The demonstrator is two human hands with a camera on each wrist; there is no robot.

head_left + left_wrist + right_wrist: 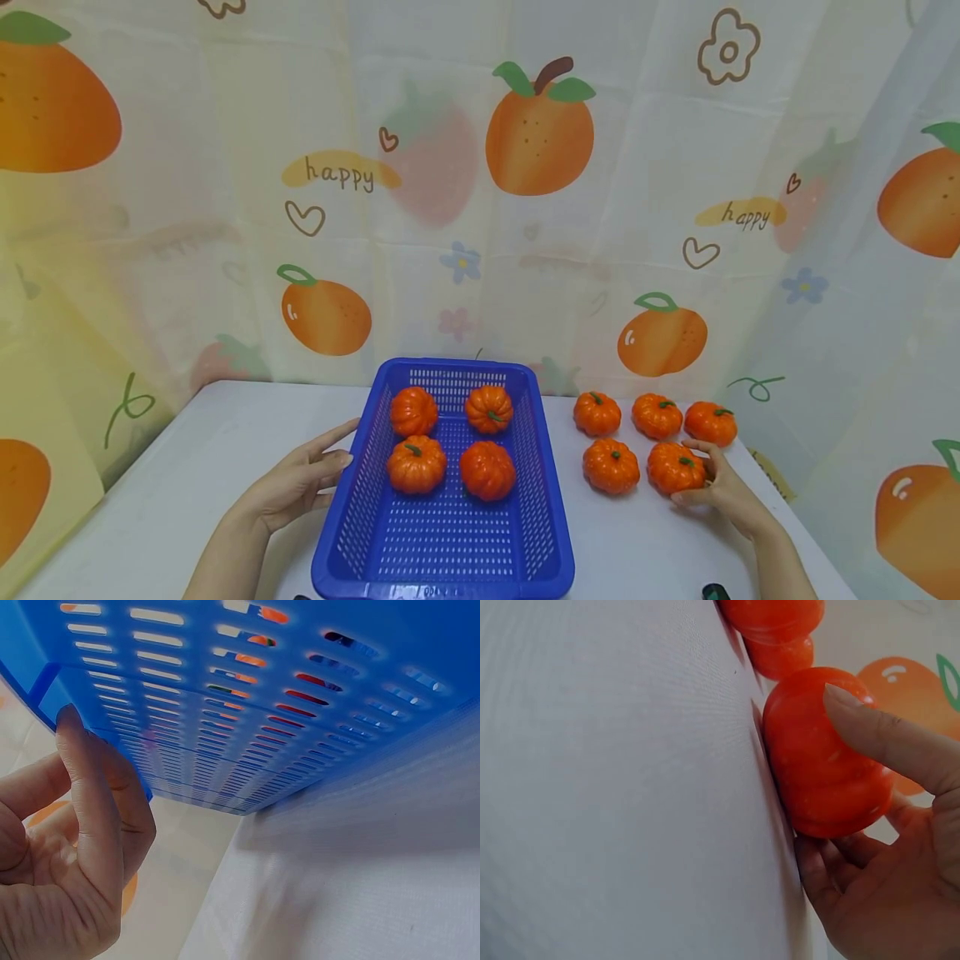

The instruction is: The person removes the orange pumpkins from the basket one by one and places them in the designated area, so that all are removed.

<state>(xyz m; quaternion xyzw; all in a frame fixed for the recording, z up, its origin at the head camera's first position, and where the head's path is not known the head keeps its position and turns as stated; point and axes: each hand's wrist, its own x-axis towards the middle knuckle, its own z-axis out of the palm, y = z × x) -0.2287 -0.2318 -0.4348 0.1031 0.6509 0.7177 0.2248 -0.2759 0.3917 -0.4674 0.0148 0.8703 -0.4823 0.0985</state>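
Note:
My right hand (729,490) grips a small orange pumpkin (675,467) by its right side. In the right wrist view, the thumb lies over that pumpkin (817,761) and the other fingers reach around its far side, close to the tabletop. At the left side of a blue plastic basket (553,508), my left hand (296,483) rests its fingers against the rim. The left wrist view has these relaxed fingers (94,795) at the rim, beside the slotted wall. Inside the basket sit several pumpkins (417,465), toward its far end.
More pumpkins (611,467) stand on the white table (622,550) right of the basket, including a back row (657,416) near the curtain. A fruit-print curtain (450,250) hangs behind the table. A small dark object (716,592) lies at the front edge.

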